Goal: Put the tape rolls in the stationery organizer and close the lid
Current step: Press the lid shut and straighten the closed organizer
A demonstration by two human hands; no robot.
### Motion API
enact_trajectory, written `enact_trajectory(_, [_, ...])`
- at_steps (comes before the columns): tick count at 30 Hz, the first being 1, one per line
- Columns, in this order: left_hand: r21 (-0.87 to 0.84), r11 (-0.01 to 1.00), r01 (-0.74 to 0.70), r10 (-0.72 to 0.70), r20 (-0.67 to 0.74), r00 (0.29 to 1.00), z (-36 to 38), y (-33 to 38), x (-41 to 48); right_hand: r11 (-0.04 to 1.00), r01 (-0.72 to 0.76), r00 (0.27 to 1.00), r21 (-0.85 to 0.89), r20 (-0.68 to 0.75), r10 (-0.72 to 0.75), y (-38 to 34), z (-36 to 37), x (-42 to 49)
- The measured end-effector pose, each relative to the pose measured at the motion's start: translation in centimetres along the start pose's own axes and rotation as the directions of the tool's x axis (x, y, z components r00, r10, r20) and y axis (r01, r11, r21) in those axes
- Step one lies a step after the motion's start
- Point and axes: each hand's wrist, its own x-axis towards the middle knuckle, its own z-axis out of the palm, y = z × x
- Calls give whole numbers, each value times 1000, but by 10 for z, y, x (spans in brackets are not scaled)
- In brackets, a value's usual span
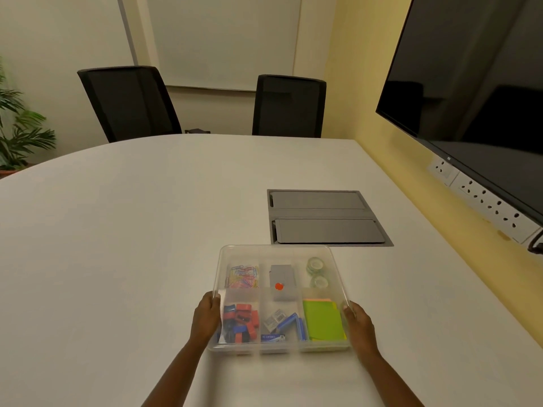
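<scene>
Tape rolls [316,273], two of them and pale green, lie in the far right compartment of the stationery organizer [279,349], one just beyond the other, seen through the clear lid [274,251]; the organizer sits on the white table [132,230] at about 6 o'clock in the view, and the lid lies over it, its far edge seeming a little raised, though whether it is fully seated cannot be told. The left hand [207,314] clasps the lid's left edge at 9 o'clock of the box, thumb over the rim; the right hand [360,321] clasps the right edge at 3 o'clock in like manner; both are closed on the lid, well apart from each other. Inside, coloured paper clips [242,277] fill the far left compartment; a grey card with a red dot [280,282] lies in the far middle one; red and blue clips [241,321] crowd the near left; small blue boxes [283,326] lie in the near middle; green sticky notes [323,320] fill the near right. At 1 o'clock from the box a grey hatch [324,217] is set in the tabletop; two black chairs [289,105] stand at 12 o'clock beyond the table; a dark screen [470,83] hangs at 2 o'clock; a plant [20,127] shows at 10 o'clock.
</scene>
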Motion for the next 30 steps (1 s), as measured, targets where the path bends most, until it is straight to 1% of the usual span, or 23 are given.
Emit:
enact_trajectory(6, [21, 1000, 4, -3, -12, 1000, 12, 13, 28, 999, 0, 1000, -49, -11, -1, -17, 9, 35])
enact_trajectory(13, [47, 999, -28, 28, -14, 1000, 18, 16, 37, 984, -7, 1000, -178, -9, 6, -19, 16, 48])
enact_trajectory(16, [131, 988, -81, 82, 1, 997, 18, 14, 33, 957, 9, 1000, -290, 11, -6, -23, 15, 46])
enact_trajectory(17, [208, 974, -92, 93, 3, 996, 19, 14, 31, 942, 37, 999, -334, 16, -34, -25, 15, 44])
enact_trajectory(18, [325, 939, -111, 116, 5, 993, 21, 14, 30, 918, 84, 996, -388, 22, -82, -26, 16, 41])
enact_trajectory(19, [465, 873, -147, 159, 13, 987, 22, 14, 26, 875, 140, 990, -464, 40, -137, -27, 18, 37])
enact_trajectory(20, [577, 793, -197, 213, 40, 976, 25, 15, 23, 807, 195, 980, -558, 74, -186, -28, 20, 33])
enact_trajectory(21, [642, 725, -249, 262, 78, 962, 28, 15, 19, 722, 245, 968, -647, 120, -221, -29, 24, 30])
enact_trajectory(23, [688, 648, -327, 317, 147, 937, 34, 17, 10, 572, 326, 943, -752, 215, -254, -30, 33, 21])
enact_trajectory(24, [698, 623, -353, 325, 180, 929, 38, 18, 4, 527, 361, 930, -770, 257, -262, -30, 38, 16])
enact_trajectory(25, [703, 605, -374, 325, 211, 922, 43, 19, -1, 500, 397, 916, -770, 297, -270, -31, 43, 10])
enact_trajectory(27, [702, 584, -407, 319, 262, 911, 51, 19, -11, 486, 457, 888, -745, 353, -293, -33, 53, -1])
enact_trajectory(30, [720, 564, -404, 276, 298, 914, 62, 16, -24, 450, 495, 868, -743, 401, -293, -34, 66, -13])
